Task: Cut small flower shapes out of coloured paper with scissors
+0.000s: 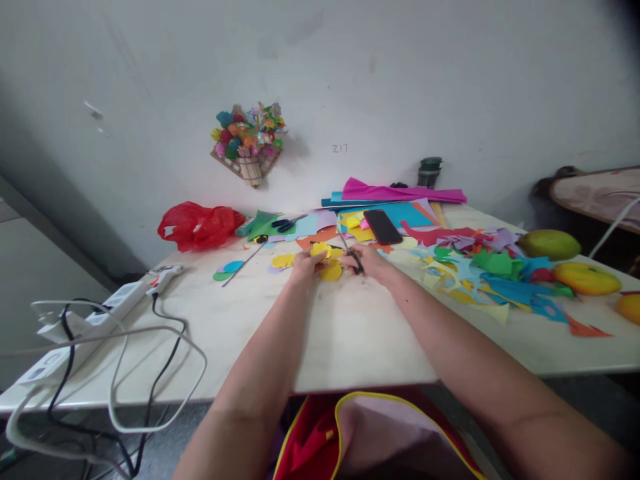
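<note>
Both my arms reach out over a white table [350, 333]. My left hand [306, 267] is closed on a yellow paper flower shape [326, 261], pinching it just above the tabletop. My right hand [369, 260] grips a pair of scissors [350, 250] with dark handles, the blades pointing up and left into the yellow paper. Another yellow cut-out [283, 261] lies just left of my left hand, with round green and blue pieces [228, 269] further left.
Coloured paper scraps [480, 273] cover the right side, with mangoes [550, 245] beyond. A black phone [383, 227] lies on stacked paper sheets. A red plastic bag [200, 225], second scissors [285, 224], a power strip with cables [115, 300] sit left. A paper-flower bouquet [249, 143] hangs on the wall.
</note>
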`<state>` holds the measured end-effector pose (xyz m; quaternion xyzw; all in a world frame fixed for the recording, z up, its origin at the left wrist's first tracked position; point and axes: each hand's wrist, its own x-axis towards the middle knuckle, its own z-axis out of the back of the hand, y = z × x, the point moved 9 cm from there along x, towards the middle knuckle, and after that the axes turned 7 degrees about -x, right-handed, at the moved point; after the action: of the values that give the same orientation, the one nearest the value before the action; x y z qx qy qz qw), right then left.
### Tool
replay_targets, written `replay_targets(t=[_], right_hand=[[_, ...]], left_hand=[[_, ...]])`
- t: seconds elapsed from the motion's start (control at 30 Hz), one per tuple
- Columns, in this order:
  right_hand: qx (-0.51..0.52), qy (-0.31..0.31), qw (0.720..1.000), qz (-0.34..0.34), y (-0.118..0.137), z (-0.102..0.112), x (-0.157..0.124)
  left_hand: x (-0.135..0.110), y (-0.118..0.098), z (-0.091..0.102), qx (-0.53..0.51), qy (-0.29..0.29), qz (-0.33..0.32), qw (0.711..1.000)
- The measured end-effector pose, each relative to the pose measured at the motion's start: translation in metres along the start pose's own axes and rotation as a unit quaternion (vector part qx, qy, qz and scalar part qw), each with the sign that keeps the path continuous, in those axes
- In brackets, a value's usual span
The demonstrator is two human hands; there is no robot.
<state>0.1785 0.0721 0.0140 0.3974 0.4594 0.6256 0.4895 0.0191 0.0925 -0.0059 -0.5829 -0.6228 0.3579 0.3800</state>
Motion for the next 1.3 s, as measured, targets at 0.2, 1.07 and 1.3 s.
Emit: replay_targets(t=[0.2,1.07,1.3], right_hand=[[0.073,-0.059,0.994,0.053,0.005,0.012,0.007],[0.028,0.044,0.999,0.016,0.001,-0.008,-0.001],[-0.011,0.087,0.996,0.017,-0.002,-0.015,-0.003]], left_hand=[[-0.005,0.003,-0.017,0.076,0.077,0.011,0.994],[-0.007,-0.006,-0.006,-0.052,0.003,-0.016,0.999],[-0.004,-0.003,-0.001,-0.089,-0.017,-0.008,0.996]])
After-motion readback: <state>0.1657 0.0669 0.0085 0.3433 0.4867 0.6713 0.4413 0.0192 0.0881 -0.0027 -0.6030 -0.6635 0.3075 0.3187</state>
